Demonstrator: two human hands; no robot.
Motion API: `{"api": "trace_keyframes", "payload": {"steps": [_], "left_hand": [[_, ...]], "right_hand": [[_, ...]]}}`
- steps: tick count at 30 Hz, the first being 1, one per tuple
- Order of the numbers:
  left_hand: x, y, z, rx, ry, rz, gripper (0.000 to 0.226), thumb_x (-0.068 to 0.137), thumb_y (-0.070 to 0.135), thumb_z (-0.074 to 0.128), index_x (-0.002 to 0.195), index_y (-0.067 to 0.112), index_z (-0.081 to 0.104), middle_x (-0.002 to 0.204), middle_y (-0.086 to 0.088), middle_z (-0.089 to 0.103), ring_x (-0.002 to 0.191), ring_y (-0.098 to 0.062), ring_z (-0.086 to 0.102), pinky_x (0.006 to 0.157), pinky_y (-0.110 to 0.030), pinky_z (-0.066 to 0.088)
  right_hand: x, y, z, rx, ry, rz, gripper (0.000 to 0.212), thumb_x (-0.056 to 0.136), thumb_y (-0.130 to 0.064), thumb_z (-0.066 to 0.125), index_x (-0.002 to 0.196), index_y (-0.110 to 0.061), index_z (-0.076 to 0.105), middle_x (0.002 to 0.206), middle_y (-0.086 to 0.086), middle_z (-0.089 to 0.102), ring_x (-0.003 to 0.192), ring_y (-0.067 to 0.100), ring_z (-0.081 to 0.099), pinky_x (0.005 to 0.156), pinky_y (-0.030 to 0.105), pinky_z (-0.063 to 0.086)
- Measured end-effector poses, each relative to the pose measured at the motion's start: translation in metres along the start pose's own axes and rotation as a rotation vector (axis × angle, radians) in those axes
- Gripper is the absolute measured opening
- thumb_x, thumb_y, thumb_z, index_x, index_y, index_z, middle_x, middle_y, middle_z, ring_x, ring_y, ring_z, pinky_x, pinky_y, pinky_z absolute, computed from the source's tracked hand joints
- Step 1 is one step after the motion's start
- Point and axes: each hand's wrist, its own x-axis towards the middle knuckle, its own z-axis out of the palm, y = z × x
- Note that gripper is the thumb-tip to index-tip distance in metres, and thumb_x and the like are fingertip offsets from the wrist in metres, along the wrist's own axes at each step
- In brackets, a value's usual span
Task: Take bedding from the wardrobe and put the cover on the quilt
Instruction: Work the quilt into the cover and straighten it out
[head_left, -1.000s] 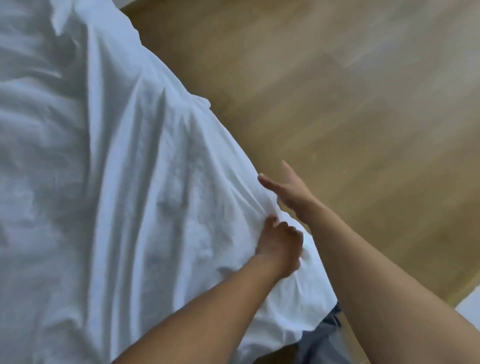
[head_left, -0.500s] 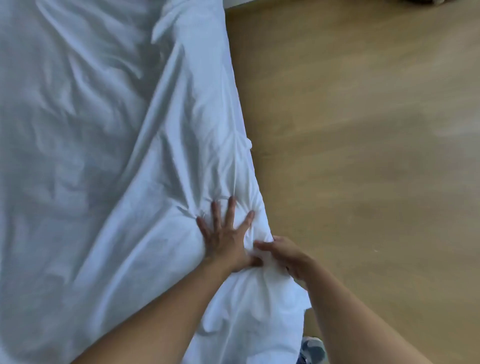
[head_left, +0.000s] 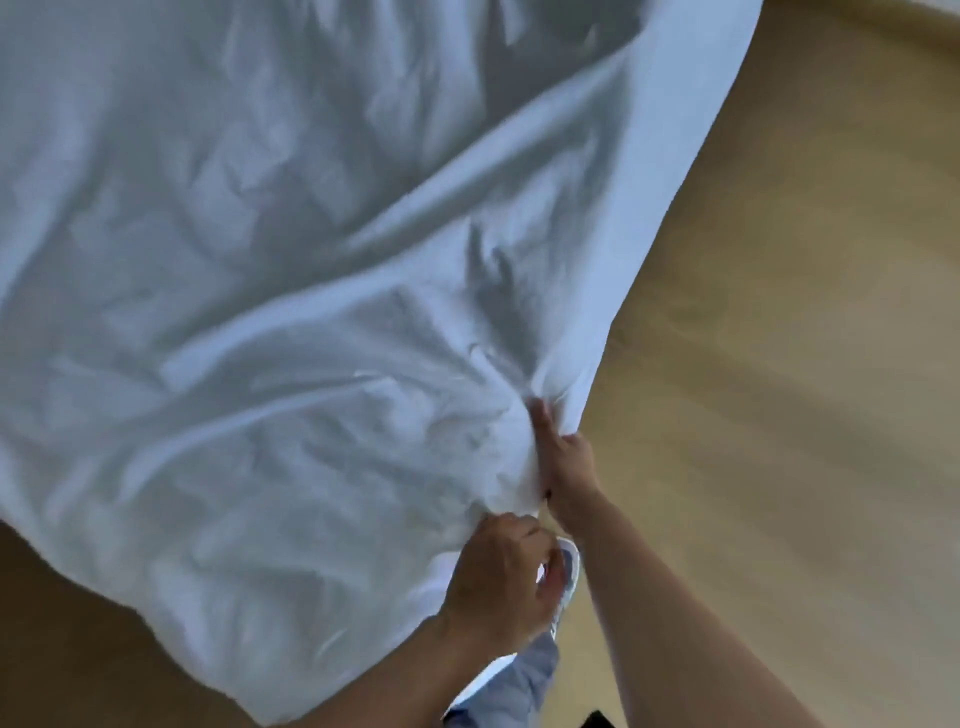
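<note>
The left hand (head_left: 498, 571), flat with spread fingers half a second ago, now curls tight round the near hem of the rumpled white cotton quilt cover (head_left: 260, 312). The right hand (head_left: 563, 462) pinches a puckered bunch at its right edge, just beyond. The soft, creased cloth spreads wide above the smooth tan wooden floor (head_left: 779, 364), with a pale trainer (head_left: 570, 564) beneath the hands.
</note>
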Motion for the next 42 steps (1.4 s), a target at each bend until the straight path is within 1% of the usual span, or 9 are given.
{"api": "trace_keyframes", "payload": {"steps": [4, 8, 13, 19, 28, 36, 40, 41, 42], "left_hand": [[0.039, 0.028, 0.007, -1.348, -0.199, -0.999, 0.018, 0.095, 0.023, 0.053, 0.09, 0.021, 0.069, 0.094, 0.004, 0.069, 0.102, -0.018, 0.06, 0.098, -0.038, 0.046], [0.073, 0.025, 0.02, -2.219, 0.386, -1.034, 0.031, 0.074, 0.022, 0.073, 0.103, 0.012, 0.075, 0.084, -0.003, 0.069, 0.079, -0.017, 0.065, 0.081, -0.033, 0.052], [0.086, 0.026, 0.037, -2.364, 0.812, -0.79, 0.047, 0.087, 0.001, 0.05, 0.132, 0.006, 0.063, 0.133, -0.015, 0.065, 0.127, -0.031, 0.06, 0.113, -0.049, 0.042], [0.115, 0.055, 0.042, -2.295, 1.068, -0.887, 0.033, 0.084, 0.017, 0.061, 0.113, 0.019, 0.077, 0.117, -0.002, 0.075, 0.11, -0.023, 0.069, 0.106, -0.038, 0.046], [0.123, 0.08, 0.072, -2.15, 1.561, -0.77, 0.039, 0.102, 0.025, 0.058, 0.14, 0.014, 0.057, 0.134, -0.008, 0.066, 0.126, -0.024, 0.061, 0.111, -0.042, 0.044], [0.157, 0.066, 0.086, -2.383, 1.77, -1.094, 0.035, 0.104, 0.021, 0.049, 0.137, 0.018, 0.059, 0.132, -0.013, 0.066, 0.121, -0.018, 0.062, 0.107, -0.035, 0.046], [0.126, 0.066, 0.133, -2.252, 1.624, -1.031, 0.045, 0.04, 0.002, 0.072, 0.084, -0.009, 0.069, 0.059, -0.023, 0.068, 0.074, -0.023, 0.076, 0.045, -0.018, 0.053], [0.129, 0.071, 0.128, -2.326, 1.577, -0.75, 0.037, 0.07, 0.0, 0.063, 0.097, -0.024, 0.059, 0.069, -0.034, 0.067, 0.089, -0.038, 0.074, 0.078, -0.048, 0.061], [0.137, 0.072, 0.12, -2.349, 1.678, -0.699, 0.069, 0.097, 0.025, 0.012, 0.119, -0.03, 0.046, 0.09, -0.042, 0.066, 0.115, -0.05, 0.062, 0.116, -0.062, 0.026]], "right_hand": [[-0.004, -0.013, -0.012, -0.109, -0.102, 0.064, 0.077, 0.068, -0.085, 0.06, 0.095, -0.014, 0.073, 0.085, 0.001, 0.077, 0.078, 0.016, 0.074, 0.063, 0.026, 0.056], [0.001, -0.026, -0.027, -0.096, -0.272, 0.041, 0.07, 0.081, -0.07, 0.067, 0.121, -0.012, 0.068, 0.108, 0.007, 0.077, 0.101, 0.025, 0.074, 0.09, 0.04, 0.057], [0.046, -0.114, -0.031, 0.308, -0.441, -0.047, 0.085, 0.067, -0.07, 0.078, 0.133, -0.019, 0.064, 0.132, 0.008, 0.067, 0.122, 0.033, 0.064, 0.103, 0.05, 0.048], [0.07, -0.109, -0.043, 0.002, -0.091, -0.044, 0.064, 0.078, -0.075, 0.066, 0.108, -0.019, 0.068, 0.102, -0.001, 0.074, 0.09, 0.022, 0.072, 0.074, 0.04, 0.062], [0.083, -0.19, -0.09, -0.021, -0.426, 0.021, 0.052, 0.084, -0.055, 0.076, 0.119, -0.018, 0.065, 0.115, 0.004, 0.074, 0.103, 0.026, 0.072, 0.094, 0.047, 0.057], [0.144, -0.205, -0.098, -0.202, -0.24, -0.034, 0.047, 0.097, -0.058, 0.054, 0.118, -0.016, 0.059, 0.095, -0.006, 0.064, 0.078, 0.013, 0.062, 0.057, 0.025, 0.048], [0.167, -0.213, -0.109, -0.206, -0.419, 0.043, 0.042, 0.096, -0.054, 0.059, 0.118, -0.019, 0.062, 0.112, 0.0, 0.071, 0.098, 0.019, 0.07, 0.078, 0.035, 0.059], [0.173, -0.224, -0.108, -0.186, -0.47, 0.049, 0.046, 0.093, -0.055, 0.063, 0.119, -0.017, 0.065, 0.117, 0.003, 0.072, 0.105, 0.024, 0.071, 0.088, 0.041, 0.059], [0.179, -0.239, -0.108, -0.125, -0.526, 0.046, 0.053, 0.089, -0.059, 0.066, 0.122, -0.017, 0.067, 0.122, 0.006, 0.072, 0.111, 0.027, 0.07, 0.097, 0.046, 0.056]]}}
